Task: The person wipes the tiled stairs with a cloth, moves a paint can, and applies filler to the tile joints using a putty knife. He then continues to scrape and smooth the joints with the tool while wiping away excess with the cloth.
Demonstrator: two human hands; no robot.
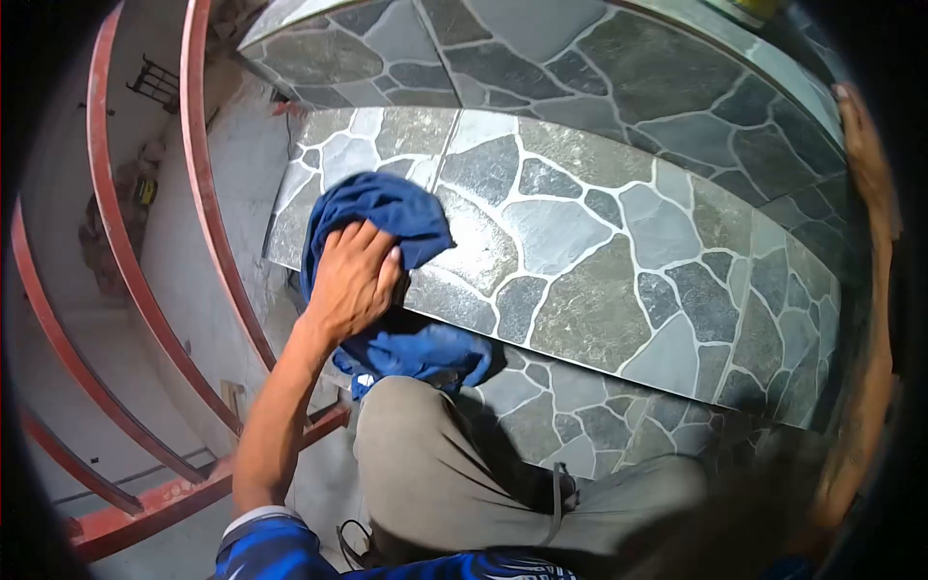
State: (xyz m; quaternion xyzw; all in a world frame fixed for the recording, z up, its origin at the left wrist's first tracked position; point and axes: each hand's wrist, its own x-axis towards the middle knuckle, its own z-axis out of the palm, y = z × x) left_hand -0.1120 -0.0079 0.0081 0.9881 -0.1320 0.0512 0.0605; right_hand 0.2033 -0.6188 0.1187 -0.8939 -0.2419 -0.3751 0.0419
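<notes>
Blue cloth (382, 205) runs lengthwise over the stone-patterned step's (599, 251) edge, tail hanging toward the knee. Left hand (353, 280) on top, fingers clutching it. Right hand (860, 145) blurred, grip unclear.

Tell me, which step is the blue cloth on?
The middle step: the left hand presses the cloth on its left end. The step above has no cloth.

Fig. 1. I view an unfinished staircase: stone-patterned tiled steps (599, 251), red steel rails (198, 174), bare cement wall (244, 145).
</notes>
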